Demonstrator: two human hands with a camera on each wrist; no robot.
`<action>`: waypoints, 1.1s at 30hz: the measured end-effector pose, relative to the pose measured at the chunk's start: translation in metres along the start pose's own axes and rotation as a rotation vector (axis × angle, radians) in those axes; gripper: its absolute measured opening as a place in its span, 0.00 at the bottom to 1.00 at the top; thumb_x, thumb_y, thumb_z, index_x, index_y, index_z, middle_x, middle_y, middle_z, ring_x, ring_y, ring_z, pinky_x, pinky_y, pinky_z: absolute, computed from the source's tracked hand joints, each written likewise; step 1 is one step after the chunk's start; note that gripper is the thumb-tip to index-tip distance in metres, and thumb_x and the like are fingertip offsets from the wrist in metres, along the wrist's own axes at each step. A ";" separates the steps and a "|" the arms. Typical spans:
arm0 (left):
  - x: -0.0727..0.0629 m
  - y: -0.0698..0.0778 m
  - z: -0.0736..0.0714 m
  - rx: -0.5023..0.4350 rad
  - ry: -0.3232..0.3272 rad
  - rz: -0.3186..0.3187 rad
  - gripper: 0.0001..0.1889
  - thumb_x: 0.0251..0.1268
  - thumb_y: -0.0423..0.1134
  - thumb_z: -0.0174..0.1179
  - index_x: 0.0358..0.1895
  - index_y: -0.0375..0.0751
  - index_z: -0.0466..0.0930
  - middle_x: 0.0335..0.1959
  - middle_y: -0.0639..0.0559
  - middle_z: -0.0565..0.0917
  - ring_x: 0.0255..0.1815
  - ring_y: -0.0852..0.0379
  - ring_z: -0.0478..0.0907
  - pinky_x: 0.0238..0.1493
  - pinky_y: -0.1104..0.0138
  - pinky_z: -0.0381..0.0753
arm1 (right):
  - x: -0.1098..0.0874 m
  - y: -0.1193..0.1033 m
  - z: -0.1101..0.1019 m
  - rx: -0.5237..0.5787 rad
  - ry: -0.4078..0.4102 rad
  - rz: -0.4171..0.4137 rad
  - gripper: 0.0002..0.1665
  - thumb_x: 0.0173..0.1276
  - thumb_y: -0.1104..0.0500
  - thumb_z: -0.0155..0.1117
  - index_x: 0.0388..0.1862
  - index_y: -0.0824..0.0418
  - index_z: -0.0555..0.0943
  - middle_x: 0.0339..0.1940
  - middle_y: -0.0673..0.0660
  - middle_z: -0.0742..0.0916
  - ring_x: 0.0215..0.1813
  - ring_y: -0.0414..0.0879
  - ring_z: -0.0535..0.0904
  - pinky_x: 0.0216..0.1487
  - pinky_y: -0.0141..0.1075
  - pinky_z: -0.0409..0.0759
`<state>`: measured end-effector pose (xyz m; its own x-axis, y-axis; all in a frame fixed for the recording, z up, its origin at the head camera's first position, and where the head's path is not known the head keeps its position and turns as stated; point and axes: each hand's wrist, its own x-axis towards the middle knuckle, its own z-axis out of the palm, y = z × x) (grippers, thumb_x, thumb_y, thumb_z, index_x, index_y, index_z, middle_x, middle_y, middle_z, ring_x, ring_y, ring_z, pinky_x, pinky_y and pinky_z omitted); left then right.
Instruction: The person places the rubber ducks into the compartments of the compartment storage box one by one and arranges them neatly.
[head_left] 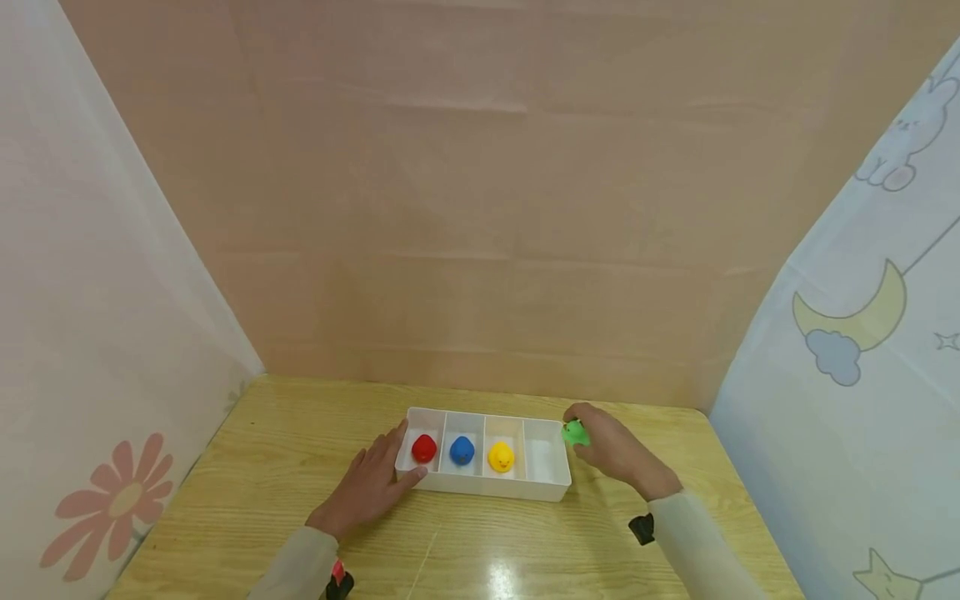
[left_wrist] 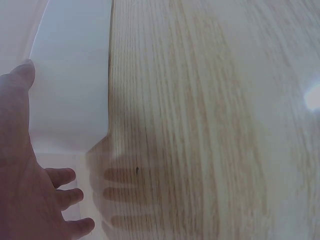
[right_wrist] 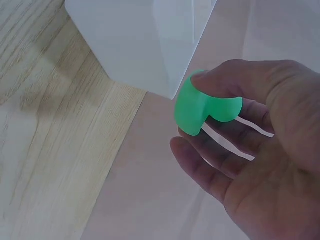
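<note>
A white tray [head_left: 487, 485] with a row of compartments lies on the table. In its compartments, from the left, sit a red rubber duck [head_left: 423, 448], a blue rubber duck [head_left: 462, 450] and a yellow rubber duck [head_left: 501, 457]; the rightmost compartment holds nothing. My left hand [head_left: 367, 482] rests against the tray's left end, thumb at the front rim and fingers extended along the side. Just beyond the right end, my right hand [head_left: 618, 448] pinches a green rubber duck [right_wrist: 189, 107] between thumb and fingers, above the table and close to the tray's corner.
The wooden table [head_left: 255, 467] ends at a brown backdrop [head_left: 480, 208] behind the tray. Patterned white cloths hang at both sides, one with a flower [head_left: 123, 500] on the left, the other with a moon [head_left: 855, 312] on the right.
</note>
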<state>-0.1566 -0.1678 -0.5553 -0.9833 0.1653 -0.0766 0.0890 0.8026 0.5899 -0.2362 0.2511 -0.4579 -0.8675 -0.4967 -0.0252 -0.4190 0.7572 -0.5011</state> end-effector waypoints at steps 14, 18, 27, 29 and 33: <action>0.000 0.001 -0.001 0.002 0.002 0.004 0.52 0.75 0.74 0.52 0.90 0.53 0.40 0.88 0.40 0.59 0.87 0.30 0.55 0.82 0.26 0.53 | 0.009 -0.019 0.012 -0.050 -0.073 -0.135 0.19 0.65 0.73 0.70 0.54 0.62 0.79 0.51 0.54 0.86 0.47 0.46 0.79 0.47 0.36 0.84; 0.000 0.002 -0.001 -0.006 -0.001 -0.003 0.52 0.75 0.73 0.52 0.90 0.53 0.40 0.88 0.40 0.58 0.87 0.30 0.55 0.82 0.26 0.52 | 0.011 -0.023 0.014 -0.071 -0.096 -0.138 0.18 0.66 0.72 0.71 0.52 0.60 0.79 0.50 0.52 0.85 0.48 0.47 0.77 0.47 0.37 0.83; 0.000 0.002 -0.002 -0.006 -0.001 -0.003 0.53 0.74 0.74 0.52 0.90 0.53 0.40 0.88 0.41 0.59 0.87 0.31 0.56 0.82 0.27 0.54 | 0.014 -0.032 0.018 -0.119 -0.169 -0.152 0.17 0.67 0.76 0.67 0.45 0.57 0.78 0.42 0.47 0.80 0.48 0.46 0.72 0.45 0.35 0.78; 0.000 0.001 -0.002 -0.006 0.001 0.000 0.52 0.74 0.74 0.51 0.90 0.52 0.40 0.88 0.41 0.59 0.87 0.32 0.56 0.81 0.27 0.54 | 0.015 -0.034 0.018 -0.137 -0.179 -0.158 0.18 0.66 0.78 0.65 0.45 0.57 0.77 0.42 0.47 0.80 0.48 0.46 0.72 0.44 0.35 0.77; 0.000 0.002 -0.001 -0.010 0.003 0.007 0.53 0.75 0.74 0.51 0.90 0.51 0.40 0.88 0.41 0.59 0.87 0.32 0.56 0.81 0.28 0.56 | 0.016 -0.036 0.020 -0.162 -0.185 -0.168 0.22 0.64 0.82 0.59 0.44 0.57 0.77 0.43 0.47 0.79 0.47 0.44 0.72 0.44 0.34 0.78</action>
<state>-0.1567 -0.1672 -0.5533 -0.9831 0.1690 -0.0700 0.0942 0.7958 0.5981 -0.2299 0.2072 -0.4579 -0.7251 -0.6783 -0.1189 -0.6026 0.7085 -0.3673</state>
